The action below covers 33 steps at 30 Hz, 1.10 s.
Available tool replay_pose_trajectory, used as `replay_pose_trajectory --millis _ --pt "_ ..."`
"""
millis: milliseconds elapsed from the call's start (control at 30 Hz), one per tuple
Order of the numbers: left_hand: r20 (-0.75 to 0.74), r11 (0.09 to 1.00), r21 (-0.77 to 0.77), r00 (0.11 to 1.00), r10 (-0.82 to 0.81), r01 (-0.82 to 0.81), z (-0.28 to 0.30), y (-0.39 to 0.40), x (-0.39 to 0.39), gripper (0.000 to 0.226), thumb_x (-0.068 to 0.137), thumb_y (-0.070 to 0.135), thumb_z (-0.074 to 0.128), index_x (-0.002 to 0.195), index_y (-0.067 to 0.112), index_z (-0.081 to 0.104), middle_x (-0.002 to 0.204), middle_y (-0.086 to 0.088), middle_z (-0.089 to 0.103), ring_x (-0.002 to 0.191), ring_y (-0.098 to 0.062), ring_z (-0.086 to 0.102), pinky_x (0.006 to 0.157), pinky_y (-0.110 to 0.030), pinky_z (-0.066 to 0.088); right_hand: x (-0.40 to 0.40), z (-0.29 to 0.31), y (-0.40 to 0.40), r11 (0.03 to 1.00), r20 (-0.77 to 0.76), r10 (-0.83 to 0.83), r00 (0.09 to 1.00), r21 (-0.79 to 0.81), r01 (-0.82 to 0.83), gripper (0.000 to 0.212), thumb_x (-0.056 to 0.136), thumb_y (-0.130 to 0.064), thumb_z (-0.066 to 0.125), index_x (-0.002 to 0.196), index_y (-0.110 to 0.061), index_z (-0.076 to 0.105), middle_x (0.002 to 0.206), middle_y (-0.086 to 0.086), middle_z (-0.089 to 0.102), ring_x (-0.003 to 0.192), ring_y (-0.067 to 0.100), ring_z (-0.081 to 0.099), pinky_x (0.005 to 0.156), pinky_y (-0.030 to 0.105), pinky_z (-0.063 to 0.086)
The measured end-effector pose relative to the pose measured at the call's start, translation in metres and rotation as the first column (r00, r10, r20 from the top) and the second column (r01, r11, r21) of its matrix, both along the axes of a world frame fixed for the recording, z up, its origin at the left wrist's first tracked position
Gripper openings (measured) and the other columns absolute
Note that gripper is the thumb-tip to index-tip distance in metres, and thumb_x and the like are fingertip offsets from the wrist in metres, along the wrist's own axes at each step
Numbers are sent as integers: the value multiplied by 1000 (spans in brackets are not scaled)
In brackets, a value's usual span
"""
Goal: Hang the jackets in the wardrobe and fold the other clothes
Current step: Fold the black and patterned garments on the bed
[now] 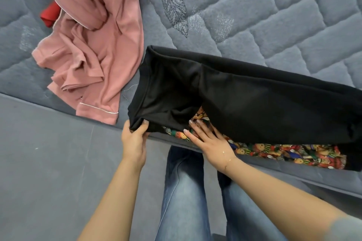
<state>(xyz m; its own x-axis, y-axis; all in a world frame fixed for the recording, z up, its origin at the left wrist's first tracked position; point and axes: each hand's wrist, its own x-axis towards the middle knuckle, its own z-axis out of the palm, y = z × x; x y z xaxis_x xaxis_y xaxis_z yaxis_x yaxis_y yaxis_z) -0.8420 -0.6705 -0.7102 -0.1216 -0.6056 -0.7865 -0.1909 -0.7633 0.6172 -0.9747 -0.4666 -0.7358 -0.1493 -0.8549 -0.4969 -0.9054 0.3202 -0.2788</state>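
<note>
Head view, fold in progress. The black garment [244,100] is lying across the near edge of the bed [274,25], partly covering a patterned cloth [284,152] beneath it. The left hand [135,139] is pinching the garment's near corner, thumb on top and fingers [146,123] curling over the hem. The right hand [207,139] is resting flat with fingers [191,123] straight, holding nothing; its fingertips are reaching under the lifted black edge onto the patterned cloth. A pink garment [94,45] is lying crumpled to the left, well apart from both hands, with a red garment [49,15] showing beneath it. The person's jeans [182,191] are appearing below the bed edge.

Handling, as judged: the black fabric is draping in soft, heavy folds, so it is probably limp and light enough for one hand, but apt to sag and slide out of line. Taking hold at corners or along the hem, with the flat hand smoothing and pinning the fold line, is likely suiting it best. No wardrobe is appearing in view.
</note>
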Motion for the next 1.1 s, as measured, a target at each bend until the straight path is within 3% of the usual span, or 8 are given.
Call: replay_pose_trajectory --millis 200,300,400,567,733,900,1000,1100 --pt "284 997 81 958 -21 -3 -2 -6 -5 38 90 -10 56 127 -7 46 131 -26 54 102 -27 55 83 -33 51 2 7 21 995 115 -43 992 94 32 100 87 2 51 151 -32 -17 158 -3 -25 145 28 -21 117 45 18" --pt "546 950 -38 803 -241 311 18 -9 -23 62 82 -10 61 135 6 36 139 -24 42 111 -30 48 95 -36 41 -2 23 32 992 219 -107 970 89 90 84 92 -3 46 156 -27 -3 162 -1 -14 150 23 -12 121 41 9" --pt "811 637 -242 513 -282 732 57 15 -50 78 67 -6 63 140 12 41 144 -18 34 127 -39 35 105 -44 31 -15 47 52 949 357 -298 885 15 314 63 95 -7 47 153 -22 27 160 0 22 146 19 22 117 32 27" --pt "741 134 -350 361 -566 927 81 108 -126 55 85 9 64 138 13 49 154 -9 31 142 -28 28 115 -48 26 -64 80 112 747 423 -544 725 -151 648 42 89 0 55 127 -15 62 136 0 55 128 15 48 109 32 40" --pt "791 -342 -323 54 -609 882 37 189 -194 59 99 45 40 153 30 22 163 -2 9 151 -21 3 118 -51 -2 -147 78 194 231 277 -919 280 -198 953 35 92 -10 62 127 -12 58 141 7 44 132 20 37 109 28 30" --pt "784 -339 137 -311 -537 931 -21 193 -199 64 101 51 14 154 26 -13 158 -2 -29 145 -20 -28 115 -59 -13 -221 64 287 4 119 -992 38 -275 961 28 90 -16 63 116 -5 57 125 16 45 116 28 46 98 25 32" --pt "781 -254 45 -193 -594 966 -13 206 -213 64 103 46 23 155 25 -8 160 -3 -25 146 -19 -24 112 -59 -14 -244 52 319 -141 190 -975 -112 -149 979 26 96 -22 56 115 -5 56 121 12 47 105 17 45 89 15 28" --pt "735 -318 -186 -83 -673 930 3 248 -232 61 103 40 32 156 26 5 162 0 -18 147 -15 -19 117 -53 -9 -256 36 338 -414 325 -815 -480 254 874 37 103 -32 40 122 -3 54 112 11 54 95 17 49 85 26 37"
